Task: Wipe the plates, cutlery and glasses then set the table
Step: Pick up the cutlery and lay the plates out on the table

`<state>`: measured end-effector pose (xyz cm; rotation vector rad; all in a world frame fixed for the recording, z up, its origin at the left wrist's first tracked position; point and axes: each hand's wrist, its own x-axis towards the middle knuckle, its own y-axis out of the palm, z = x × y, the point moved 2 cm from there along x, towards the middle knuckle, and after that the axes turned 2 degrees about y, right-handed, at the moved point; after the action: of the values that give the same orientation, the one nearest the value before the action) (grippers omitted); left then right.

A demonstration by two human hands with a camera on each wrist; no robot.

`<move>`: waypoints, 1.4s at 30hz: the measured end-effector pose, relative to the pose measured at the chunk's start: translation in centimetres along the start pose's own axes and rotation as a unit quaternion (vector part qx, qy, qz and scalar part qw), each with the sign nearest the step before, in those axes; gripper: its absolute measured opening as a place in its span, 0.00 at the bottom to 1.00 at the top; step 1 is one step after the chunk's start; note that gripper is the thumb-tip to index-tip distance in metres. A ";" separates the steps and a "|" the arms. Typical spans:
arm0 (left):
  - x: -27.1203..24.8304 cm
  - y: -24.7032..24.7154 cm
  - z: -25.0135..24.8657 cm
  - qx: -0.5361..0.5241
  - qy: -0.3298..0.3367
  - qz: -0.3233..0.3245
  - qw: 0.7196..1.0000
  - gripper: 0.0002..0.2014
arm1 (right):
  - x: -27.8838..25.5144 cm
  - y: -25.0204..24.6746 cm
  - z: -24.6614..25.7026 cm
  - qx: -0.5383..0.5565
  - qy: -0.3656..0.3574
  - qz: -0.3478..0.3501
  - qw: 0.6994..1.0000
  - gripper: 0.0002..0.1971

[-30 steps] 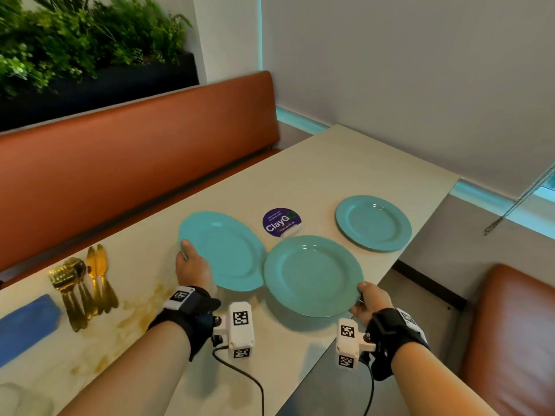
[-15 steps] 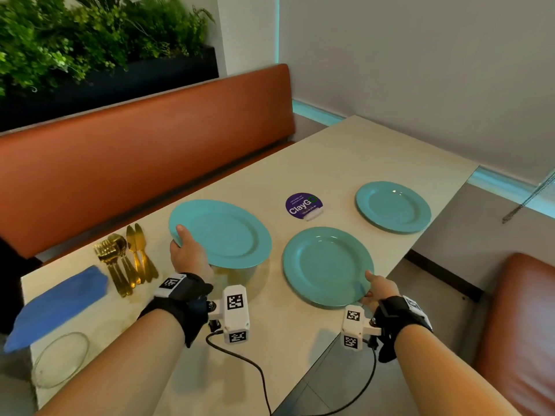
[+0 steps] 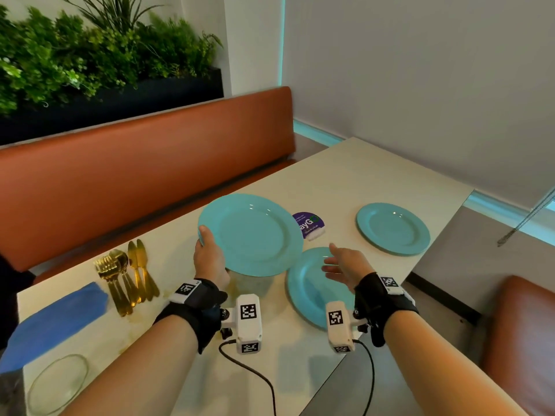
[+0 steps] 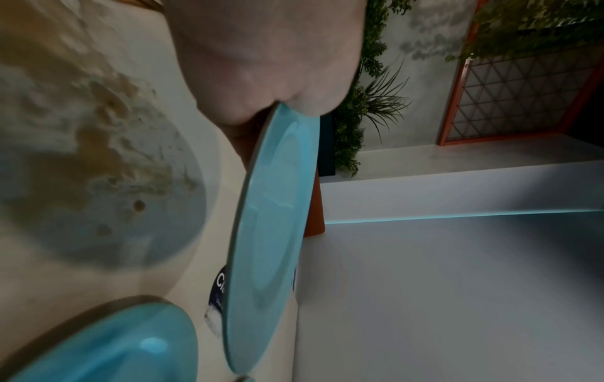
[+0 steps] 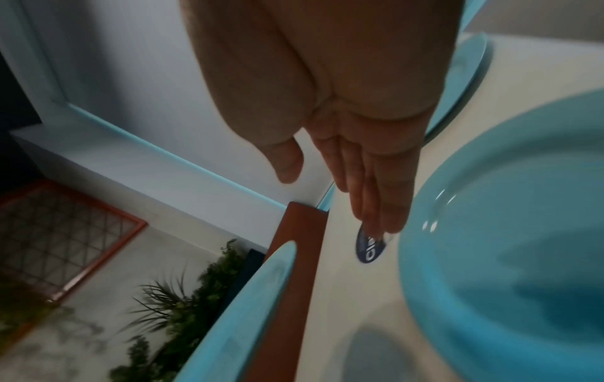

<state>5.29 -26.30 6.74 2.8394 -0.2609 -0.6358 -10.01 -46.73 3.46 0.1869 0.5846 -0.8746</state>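
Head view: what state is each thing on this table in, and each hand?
Left hand: grips the lifted plate's rim.
Lifted plate: tilted, off the table.
Right hand: open, holds nothing, above the near plate.
Near plate: flat on the table.
Far plate: flat, untouched.
Cutlery: bunched, lying on the table.
Blue cloth: lying loose.
Glass dish: flat, empty.

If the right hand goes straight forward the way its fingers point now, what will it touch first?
Probably the round purple sticker on the table: the right hand points at it over the near plate. Depth is unclear.
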 end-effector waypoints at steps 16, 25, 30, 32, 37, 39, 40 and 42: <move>12.1 9.9 0.0 0.012 -0.069 0.034 0.997 0.28 | 16.3 5.4 9.5 0.197 0.066 0.111 0.972 0.12; 17.3 10.0 0.5 0.032 -0.096 -0.088 0.991 0.31 | 24.5 5.9 10.4 0.214 0.093 0.002 0.972 0.18; 17.9 9.1 1.4 0.044 -0.106 -0.105 0.988 0.29 | 26.6 6.1 10.0 0.205 0.105 -0.031 0.973 0.18; 17.9 8.5 1.7 0.056 -0.109 -0.112 0.986 0.27 | 27.2 6.4 9.7 0.209 0.102 -0.020 0.972 0.19; 18.2 6.9 2.3 0.095 -0.121 -0.137 0.979 0.23 | 29.0 7.0 8.9 0.196 0.089 -0.026 0.976 0.21; 18.3 6.3 2.5 0.099 -0.120 -0.142 0.978 0.21 | 29.6 7.2 8.7 0.193 0.084 -0.015 0.978 0.24; 18.5 6.0 2.6 0.100 -0.118 -0.144 0.977 0.21 | 29.8 7.4 8.7 0.197 0.082 -0.008 0.977 0.24; 18.6 5.5 2.8 0.104 -0.116 -0.149 0.976 0.21 | 29.2 7.8 9.3 0.180 0.080 -0.009 0.980 0.24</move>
<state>19.99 -36.11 -1.81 3.0304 0.0705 -1.0637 14.20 -64.83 -5.64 0.5854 0.5732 -0.9850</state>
